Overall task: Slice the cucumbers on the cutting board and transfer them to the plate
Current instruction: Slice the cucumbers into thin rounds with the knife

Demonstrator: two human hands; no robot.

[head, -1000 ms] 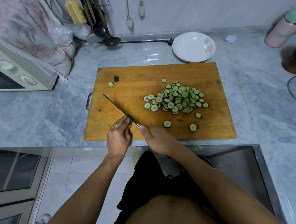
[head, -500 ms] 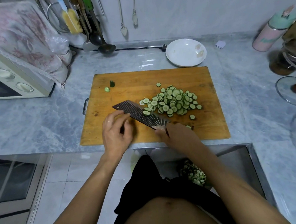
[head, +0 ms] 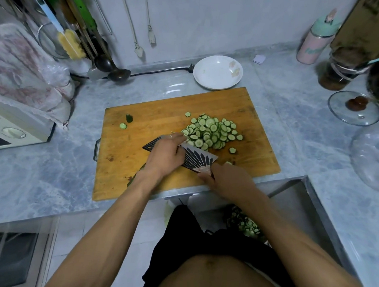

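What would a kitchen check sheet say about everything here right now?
Surface: marble counter, wooden cutting board on it.
Job's things: cucumber slices piled on board; white plate behind board, no slices on it; knife laid flat.
Clutter: cucumber end, glass lid, pink bottle.
Hands: left hand rests on blade; right hand grips handle.
Cables: black cord along wall.
Surroundings: toaster oven, hanging ladle.

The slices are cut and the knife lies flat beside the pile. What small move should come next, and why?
Probably slide the cleaver blade under the cucumber slices. The right hand grips its handle, the left hand rests on the flat blade at the pile's edge, and the white plate holds no slices yet.
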